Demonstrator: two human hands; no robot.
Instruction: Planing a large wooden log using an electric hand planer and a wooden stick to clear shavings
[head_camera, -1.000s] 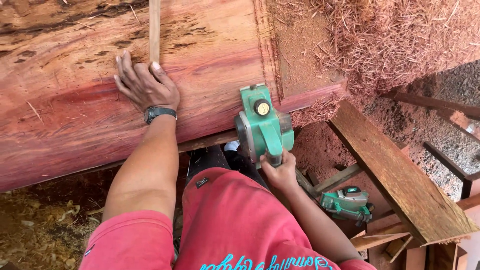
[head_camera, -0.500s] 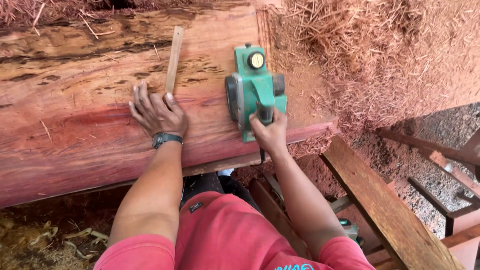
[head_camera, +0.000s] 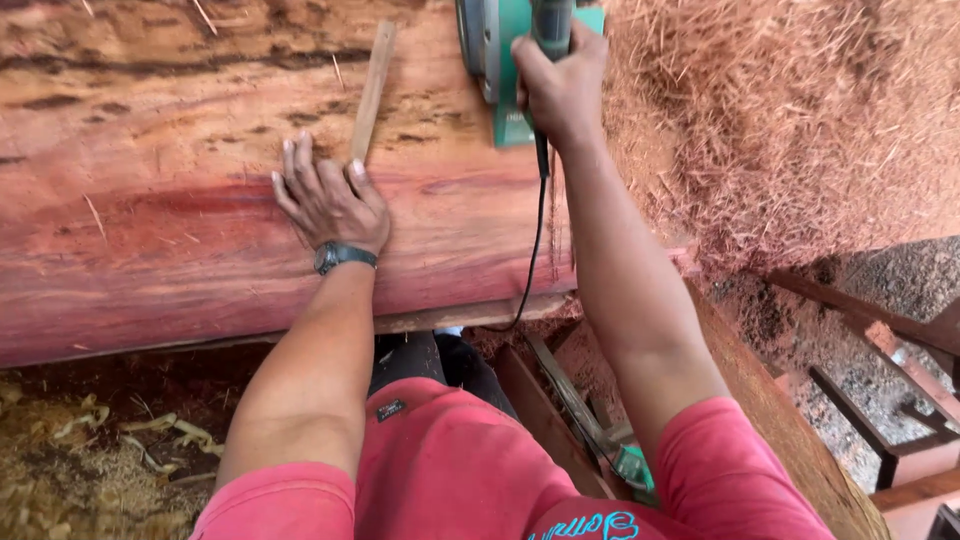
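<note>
The reddish slab (head_camera: 180, 250) carries a thin wooden stick (head_camera: 372, 90) (lying loose) and a green planer (head_camera: 500, 60) — shavings (head_camera: 800, 110) alongside.

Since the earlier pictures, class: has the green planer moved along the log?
Yes. The green planer has moved up across the red log, away from its near edge, past the wooden stick.

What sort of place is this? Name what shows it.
Probably an outdoor woodworking yard: a huge reddish timber slab, a heap of reddish wood shavings, and a green electric hand planer gripped by the right hand.

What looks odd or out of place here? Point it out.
A loose thin wooden stick lies askew on the red slab, just beyond the left hand. A large heap of shavings covers the slab's right end, beside the green power planer.
</note>
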